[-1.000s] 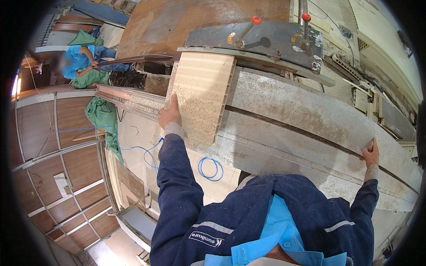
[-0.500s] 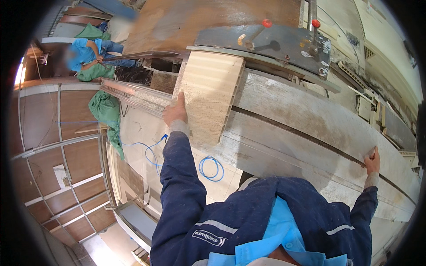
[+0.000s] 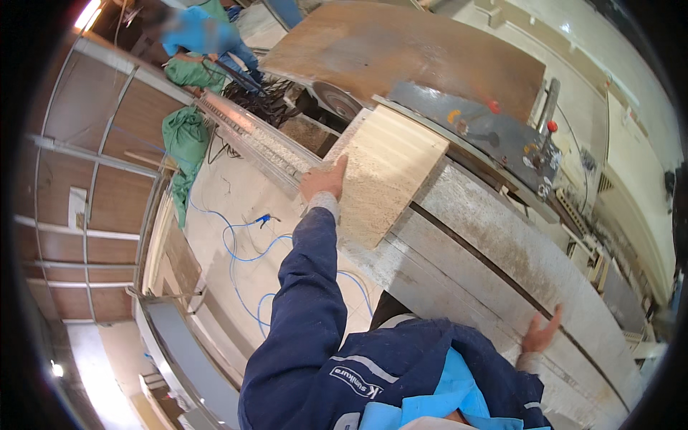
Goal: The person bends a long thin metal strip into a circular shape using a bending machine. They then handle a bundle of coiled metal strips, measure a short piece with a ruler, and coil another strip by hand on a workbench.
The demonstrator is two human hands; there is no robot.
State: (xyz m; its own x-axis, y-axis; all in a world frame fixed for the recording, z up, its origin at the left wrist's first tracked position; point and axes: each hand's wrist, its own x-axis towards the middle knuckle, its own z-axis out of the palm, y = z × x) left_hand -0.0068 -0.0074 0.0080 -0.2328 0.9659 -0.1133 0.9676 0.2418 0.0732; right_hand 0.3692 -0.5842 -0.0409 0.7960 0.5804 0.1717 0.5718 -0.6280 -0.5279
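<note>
Before you runs the grey metal bed point(image 3: 516, 236), scuffed and stained, with a dark slot point(image 3: 469, 247) cut along it; past its far side lies a broad brown sheet point(image 3: 423, 50), rust-toned and curved by the lens; at upper left another person point(image 3: 201, 36) in a blue top and jeans is bent over, well apart from you; beyond the bed sits a dark plate point(image 3: 444, 107), marked with paint, and along its near side a long bar point(image 3: 494, 170); a ribbed, dusty rail point(image 3: 251, 140) reaches away to your upper left; your cream board point(image 3: 390, 168) lies flat at the left end of the bed, its far end at the bar, its near part speckled; a green cloth point(image 3: 185, 136) hangs bunched by the rail's left side; a round disc point(image 3: 337, 100) shows partly, near the board's far left corner; your left hand point(image 3: 324, 180) is at the board's left edge, one digit stretched along it, though you cannot tell from here whether the rest pinch it; your right hand point(image 3: 542, 333) is spread and holds nothing, near the slot; a thin blue hose point(image 3: 231, 247) loops over the floor; smallest, a red knob point(image 3: 552, 126) stands beside the plate.
</note>
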